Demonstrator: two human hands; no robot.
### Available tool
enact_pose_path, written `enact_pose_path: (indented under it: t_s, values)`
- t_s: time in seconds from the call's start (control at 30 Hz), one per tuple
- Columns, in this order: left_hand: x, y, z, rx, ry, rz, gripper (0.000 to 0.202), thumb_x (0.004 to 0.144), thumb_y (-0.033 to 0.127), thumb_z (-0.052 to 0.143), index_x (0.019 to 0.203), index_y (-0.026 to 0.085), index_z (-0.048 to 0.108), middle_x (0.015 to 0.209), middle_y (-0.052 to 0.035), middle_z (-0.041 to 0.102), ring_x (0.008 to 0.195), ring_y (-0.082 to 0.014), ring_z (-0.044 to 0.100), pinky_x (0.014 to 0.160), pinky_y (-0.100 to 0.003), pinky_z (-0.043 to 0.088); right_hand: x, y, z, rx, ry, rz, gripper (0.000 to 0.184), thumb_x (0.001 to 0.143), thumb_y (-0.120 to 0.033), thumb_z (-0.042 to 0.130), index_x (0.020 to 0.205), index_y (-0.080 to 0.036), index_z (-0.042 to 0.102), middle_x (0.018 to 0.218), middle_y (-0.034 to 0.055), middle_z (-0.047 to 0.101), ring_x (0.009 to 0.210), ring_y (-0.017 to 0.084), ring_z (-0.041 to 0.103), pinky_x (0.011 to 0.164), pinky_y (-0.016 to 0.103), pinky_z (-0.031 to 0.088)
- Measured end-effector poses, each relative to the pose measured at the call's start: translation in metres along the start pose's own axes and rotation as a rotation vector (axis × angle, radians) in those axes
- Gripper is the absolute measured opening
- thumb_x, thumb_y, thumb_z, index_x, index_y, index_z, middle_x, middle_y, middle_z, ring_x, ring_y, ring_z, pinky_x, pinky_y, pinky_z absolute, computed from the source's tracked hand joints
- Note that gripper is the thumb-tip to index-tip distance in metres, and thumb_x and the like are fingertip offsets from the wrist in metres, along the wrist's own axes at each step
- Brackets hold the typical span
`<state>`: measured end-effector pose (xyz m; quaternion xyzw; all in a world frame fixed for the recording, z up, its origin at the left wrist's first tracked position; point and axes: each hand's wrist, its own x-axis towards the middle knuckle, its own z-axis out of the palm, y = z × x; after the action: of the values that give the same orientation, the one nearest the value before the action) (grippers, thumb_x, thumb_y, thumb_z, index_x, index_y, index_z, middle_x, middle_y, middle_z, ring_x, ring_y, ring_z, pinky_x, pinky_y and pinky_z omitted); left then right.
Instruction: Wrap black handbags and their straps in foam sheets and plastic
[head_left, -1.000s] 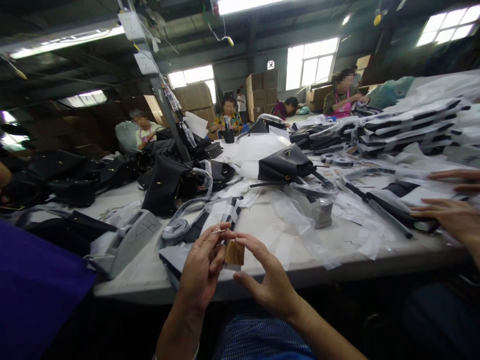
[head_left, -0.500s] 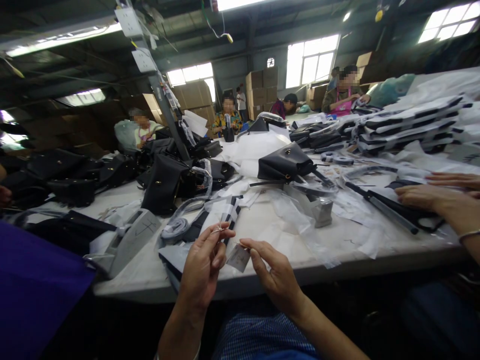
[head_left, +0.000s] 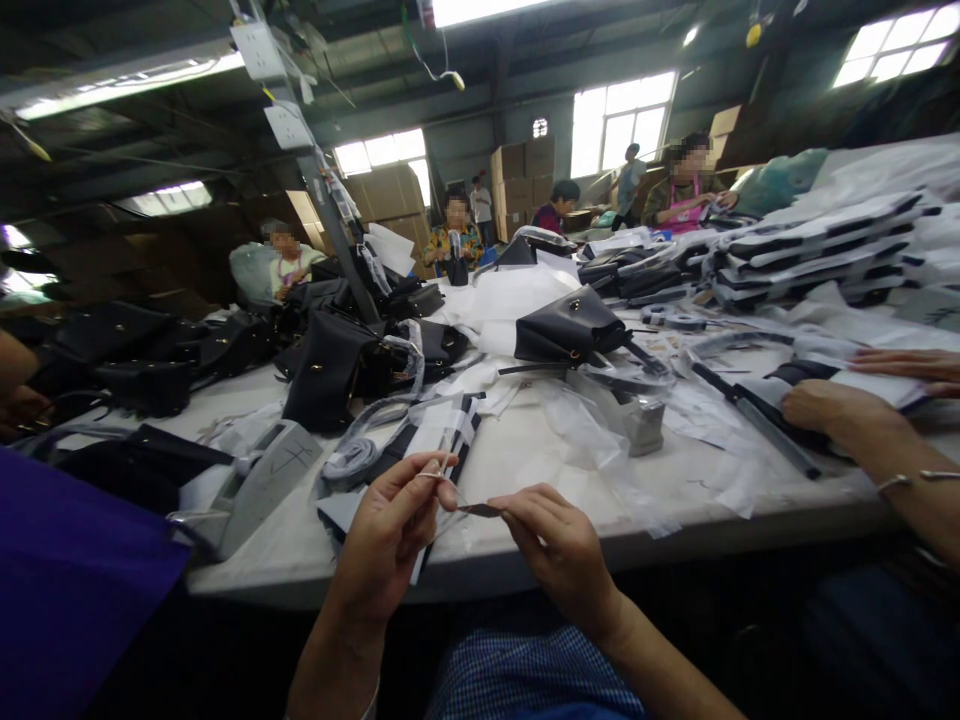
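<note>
My left hand (head_left: 386,535) is closed in a pinch on a thin white string (head_left: 429,475), which loops over the fingers. Between my two hands is a small grey tag (head_left: 478,510), seen nearly edge-on, its right end pinched by my right hand (head_left: 562,550). String runs from the left fingers toward the tag. Just beyond the left hand lies a black bag piece wrapped in white paper (head_left: 439,425). A plastic-wrapped coiled strap (head_left: 352,457) is beside it.
Black handbags (head_left: 330,365) crowd the left of the table (head_left: 510,450), and another black handbag (head_left: 570,325) sits mid-table. A grey block (head_left: 646,425) stands on plastic sheets. At right, a co-worker's hands (head_left: 847,405) handle a black bag piece. A metal post (head_left: 341,235) rises behind.
The tag has turned from showing its face to nearly edge-on. My left hand has dropped slightly toward me. At right, the co-worker's hands now have white paper over the black piece.
</note>
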<state>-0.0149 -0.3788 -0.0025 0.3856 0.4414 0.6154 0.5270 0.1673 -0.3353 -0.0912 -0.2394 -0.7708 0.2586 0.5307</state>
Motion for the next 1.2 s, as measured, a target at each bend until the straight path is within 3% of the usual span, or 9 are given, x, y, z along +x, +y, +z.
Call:
enact_pose_path:
  t_s: [0.17, 0.27, 0.43, 0.57, 0.7, 0.83, 1.0, 1.1, 1.2]
  values:
    - [0.0, 0.002, -0.004, 0.032, 0.076, 0.04, 0.023, 0.082, 0.032, 0.075, 0.099, 0.016, 0.072, 0.063, 0.0031, 0.057, 0.041, 0.0026, 0.026, 0.038, -0.01, 0.015, -0.007, 0.002, 0.001, -0.003, -0.107, -0.044, 0.022, 0.097, -0.015, 0.056, 0.111, -0.023, 0.07, 0.096, 0.0037, 0.075, 0.086, 0.018, 0.065, 0.081, 0.031, 0.053]
    - [0.0, 0.0, 0.0, 0.019, 0.082, 0.056, 0.023, 0.083, 0.032, 0.075, 0.1, 0.016, 0.072, 0.066, 0.0027, 0.058, 0.044, 0.0015, 0.033, 0.041, -0.01, 0.021, -0.005, -0.005, 0.001, 0.04, -0.173, 0.053, 0.023, 0.097, -0.022, 0.057, 0.116, -0.025, 0.069, 0.107, 0.0041, 0.074, 0.099, 0.02, 0.068, 0.101, 0.038, 0.049]
    - [0.002, -0.013, 0.01, 0.051, 0.03, 0.063, 0.023, 0.087, 0.033, 0.07, 0.104, 0.018, 0.071, 0.071, 0.001, 0.06, 0.05, -0.0021, 0.041, 0.047, -0.013, 0.031, 0.009, -0.021, 0.011, 0.194, -0.165, 0.107, 0.072, 0.089, -0.046, 0.067, 0.15, -0.022, 0.039, 0.15, 0.0135, 0.048, 0.139, 0.029, 0.044, 0.115, 0.046, 0.037]
    - [0.0, -0.015, 0.008, 0.024, 0.009, 0.048, 0.024, 0.089, 0.035, 0.067, 0.105, 0.017, 0.072, 0.063, 0.0018, 0.056, 0.05, -0.0042, 0.041, 0.048, -0.015, 0.033, 0.022, -0.024, 0.028, 0.323, -0.178, 0.318, 0.063, 0.087, -0.04, 0.07, 0.143, -0.023, 0.048, 0.117, 0.0098, 0.071, 0.118, 0.027, 0.063, 0.108, 0.045, 0.046]
    - [-0.002, -0.011, -0.008, -0.04, 0.056, 0.076, 0.021, 0.087, 0.032, 0.069, 0.103, 0.017, 0.072, 0.079, -0.0034, 0.067, 0.057, -0.0062, 0.052, 0.057, -0.018, 0.043, 0.032, -0.015, 0.035, 0.616, -0.296, 0.561, 0.042, 0.09, -0.046, 0.066, 0.123, -0.02, 0.064, 0.079, 0.004, 0.074, 0.072, 0.019, 0.071, 0.073, 0.033, 0.059]
    - [0.004, -0.012, -0.054, 0.069, 0.14, 0.088, 0.031, 0.081, 0.03, 0.076, 0.109, 0.018, 0.072, 0.093, -0.007, 0.071, 0.081, -0.015, 0.065, 0.078, -0.025, 0.052, 0.052, -0.003, 0.039, 0.663, -0.426, 0.674, 0.039, 0.088, -0.053, 0.066, 0.09, -0.015, 0.072, 0.073, 0.0057, 0.071, 0.058, 0.013, 0.065, 0.05, 0.02, 0.049]
    - [0.028, -0.02, -0.157, 0.149, 0.693, 0.186, 0.027, 0.081, 0.028, 0.075, 0.105, 0.018, 0.07, 0.113, -0.0058, 0.069, 0.108, -0.0181, 0.062, 0.09, -0.023, 0.048, 0.093, 0.017, 0.064, 0.596, -0.433, 0.706, 0.044, 0.084, -0.057, 0.069, 0.091, -0.013, 0.073, 0.074, 0.0064, 0.072, 0.054, 0.01, 0.063, 0.046, 0.018, 0.046]
    - [0.041, -0.027, -0.208, 0.117, 0.848, 0.072, 0.012, 0.083, 0.018, 0.072, 0.093, 0.013, 0.069, 0.1, -0.0055, 0.07, 0.092, -0.0156, 0.065, 0.075, -0.021, 0.05, 0.113, 0.03, 0.086, 0.598, -0.425, 0.697, 0.046, 0.08, -0.058, 0.071, 0.093, -0.013, 0.073, 0.076, 0.0067, 0.073, 0.054, 0.011, 0.063, 0.046, 0.018, 0.046]
    - [0.05, -0.031, -0.23, 0.055, 0.841, -0.082, 0.005, 0.086, 0.013, 0.068, 0.09, 0.011, 0.066, 0.089, -0.0044, 0.069, 0.076, -0.0143, 0.066, 0.066, -0.025, 0.053, 0.12, 0.043, 0.104, 0.559, -0.418, 0.725, 0.048, 0.078, -0.058, 0.071, 0.09, -0.012, 0.072, 0.075, 0.0067, 0.073, 0.052, 0.01, 0.061, 0.043, 0.018, 0.044]
